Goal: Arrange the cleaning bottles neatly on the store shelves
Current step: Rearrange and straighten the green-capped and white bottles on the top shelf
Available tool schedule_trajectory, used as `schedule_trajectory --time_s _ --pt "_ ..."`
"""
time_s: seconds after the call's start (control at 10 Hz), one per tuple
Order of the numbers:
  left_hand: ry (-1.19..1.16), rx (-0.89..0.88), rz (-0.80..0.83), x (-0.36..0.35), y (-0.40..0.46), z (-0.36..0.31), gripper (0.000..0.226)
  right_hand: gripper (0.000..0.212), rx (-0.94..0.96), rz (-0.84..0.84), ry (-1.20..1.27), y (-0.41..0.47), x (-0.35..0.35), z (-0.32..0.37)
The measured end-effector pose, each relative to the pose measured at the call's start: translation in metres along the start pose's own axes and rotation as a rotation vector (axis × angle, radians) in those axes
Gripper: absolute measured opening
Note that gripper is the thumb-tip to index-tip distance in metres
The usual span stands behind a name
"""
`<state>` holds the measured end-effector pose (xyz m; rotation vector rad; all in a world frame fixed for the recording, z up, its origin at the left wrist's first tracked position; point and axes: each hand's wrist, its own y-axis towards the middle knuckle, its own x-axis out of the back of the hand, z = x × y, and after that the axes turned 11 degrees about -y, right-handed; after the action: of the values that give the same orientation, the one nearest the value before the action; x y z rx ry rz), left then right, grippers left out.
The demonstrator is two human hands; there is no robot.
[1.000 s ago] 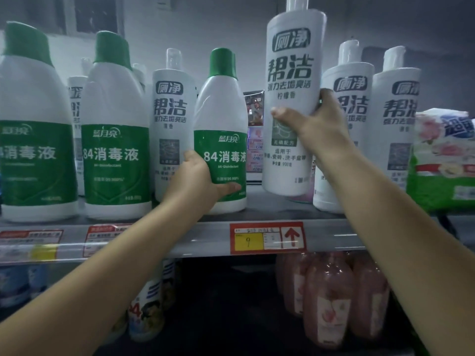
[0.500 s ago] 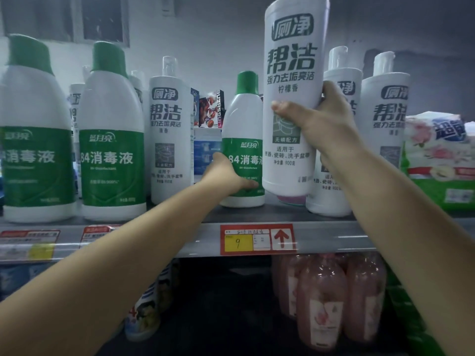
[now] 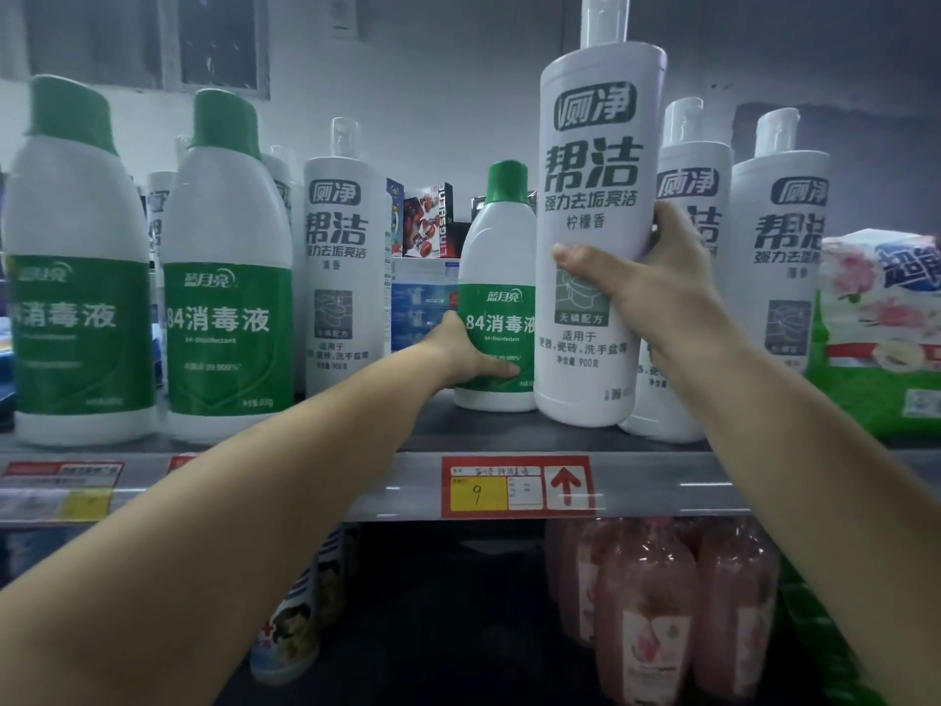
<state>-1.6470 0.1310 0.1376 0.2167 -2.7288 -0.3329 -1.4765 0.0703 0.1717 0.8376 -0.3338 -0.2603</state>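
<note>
My left hand (image 3: pixel 471 351) grips the lower part of a small green-capped disinfectant bottle (image 3: pixel 496 277), which stands deep on the grey shelf (image 3: pixel 662 481). My right hand (image 3: pixel 646 282) holds a tall white toilet-cleaner bottle (image 3: pixel 596 196) upright at the shelf's front, its base at or just above the shelf surface. Two more tall white bottles (image 3: pixel 784 236) stand behind and to the right of it. At the left stand two large green-labelled disinfectant bottles (image 3: pixel 229 267) and another tall white bottle (image 3: pixel 343 257).
A green and pink packet (image 3: pixel 881 328) lies on the shelf's right end. Small boxes (image 3: pixel 425 221) sit at the back of the shelf. A red price tag (image 3: pixel 517 486) marks the shelf edge. Pink bottles (image 3: pixel 657 603) stand on the lower shelf.
My left hand has pushed the small green-capped bottle back and to the right on the shelf. My right hand has lowered the tall white bottle toward the shelf front.
</note>
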Motion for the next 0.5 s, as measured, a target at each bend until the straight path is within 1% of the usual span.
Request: schedule_trajectory --time_s 0.1,0.2,0.3,0.4,0.5 --pt "0.007 0.008 0.011 -0.001 -0.002 0.0 0.075 0.078 0.008 0.016 0.011 -0.004 -0.003 0.002" --pt "0.074 0.017 -0.041 -0.002 -0.014 -0.005 0.047 0.076 0.006 0.038 0.029 -0.009 -0.009 0.004" --pt "-0.031 -0.006 -0.164 0.004 -0.035 -0.008 0.042 0.069 0.001 0.06 0.043 -0.012 -0.018 0.006" --pt "0.757 -0.168 0.044 0.026 -0.062 -0.009 0.035 0.065 0.004 0.088 0.04 -0.014 -0.03 0.013" --pt "1.148 -0.267 -0.045 0.05 -0.08 -0.013 0.028 0.067 0.002 0.131 0.072 -0.016 -0.046 0.02"
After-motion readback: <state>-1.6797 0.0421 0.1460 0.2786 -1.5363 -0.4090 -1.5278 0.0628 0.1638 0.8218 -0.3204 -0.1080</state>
